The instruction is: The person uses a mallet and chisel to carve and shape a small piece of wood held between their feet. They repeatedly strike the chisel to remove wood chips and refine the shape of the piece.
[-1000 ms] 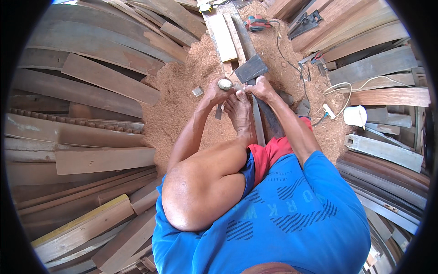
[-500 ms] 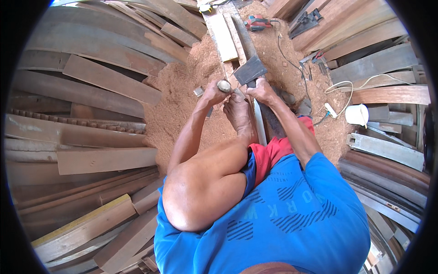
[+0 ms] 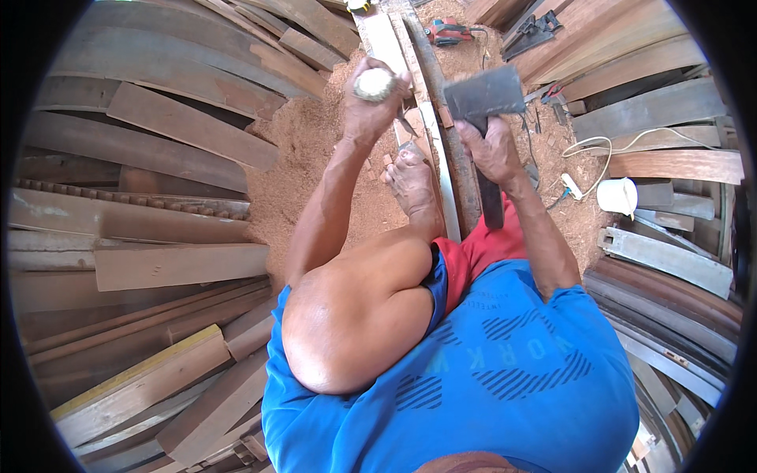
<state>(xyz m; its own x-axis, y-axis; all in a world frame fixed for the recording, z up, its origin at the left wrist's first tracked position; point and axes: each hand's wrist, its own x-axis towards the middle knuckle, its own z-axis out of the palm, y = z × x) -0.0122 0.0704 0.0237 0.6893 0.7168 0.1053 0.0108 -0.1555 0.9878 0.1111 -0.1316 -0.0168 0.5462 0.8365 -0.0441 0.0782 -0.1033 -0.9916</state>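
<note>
Chisel (image 3: 374, 85) gripped in left fingers (image 3: 392, 100), handle mostly hidden, mallet (image 3: 485, 94) grasped in right fingers (image 3: 495, 142), handle partly covered

The person wears a bright blue shirt (image 3: 449, 410) with short sleeves (image 3: 576, 303). On the front are blocks of black slanted stripes (image 3: 536, 377), some on the left and some on the right. Between them are big pale blue letters (image 3: 520, 359), and small dark letters sit at the far edge of the print. The shorts (image 3: 477, 264) are red, with a dark blue part (image 3: 431, 288) on the left. The left hand (image 3: 372, 110), right hand (image 3: 495, 154) and both forearms are bare. A round bare knee (image 3: 323, 331) is on the left, and the far foot (image 3: 414, 189) is bare too.
</note>
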